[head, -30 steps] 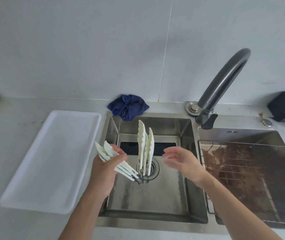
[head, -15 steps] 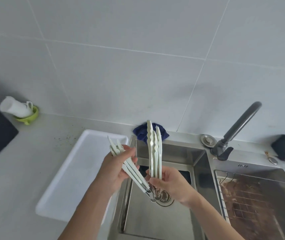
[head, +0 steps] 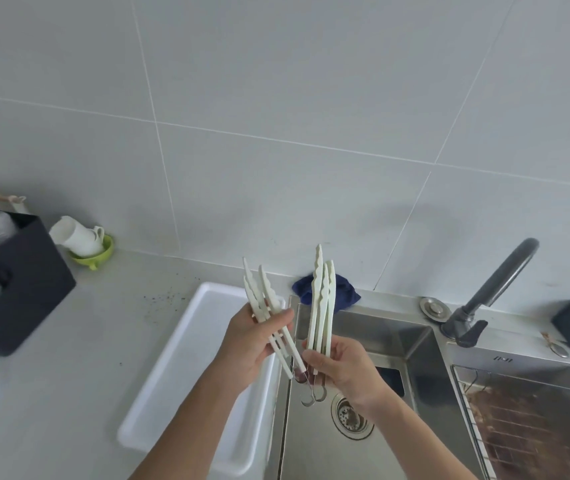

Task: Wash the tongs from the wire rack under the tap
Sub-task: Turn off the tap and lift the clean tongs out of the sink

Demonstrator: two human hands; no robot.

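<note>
Two bunches of white tongs are held upright above the sink's (head: 363,327) left edge. The left hand (head: 252,344) grips one bunch (head: 266,306), tips tilted left; the right hand (head: 345,367) pinches the other (head: 321,299) near its wire loops. Tap (head: 494,292) stands right, tray (head: 186,368) left.

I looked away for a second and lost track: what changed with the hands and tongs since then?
The right hand, empty and open a second ago, has taken hold of the upright tongs. The left hand keeps gripping the other tongs. Both bundles rose from the sink. No water at the tap.
</note>
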